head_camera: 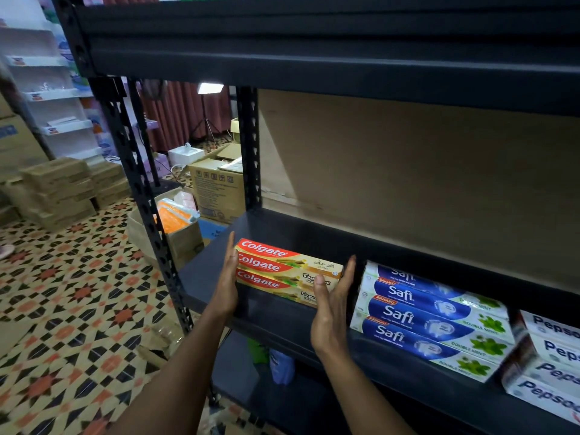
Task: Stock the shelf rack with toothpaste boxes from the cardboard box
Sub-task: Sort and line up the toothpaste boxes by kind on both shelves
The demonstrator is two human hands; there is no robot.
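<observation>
Your left hand (227, 279) and right hand (332, 304), fingers straight, press flat on the ends of the Colgate stack (282, 271) on the black shelf (204, 277). Safi boxes (433, 321) at its 3 o'clock, Pepsodent (552, 356) beyond. Three brands placed; shelf depth behind unfilled, likely more to come. Patterned floor (78, 293), cartons (59, 189) at 9 o'clock.
</observation>
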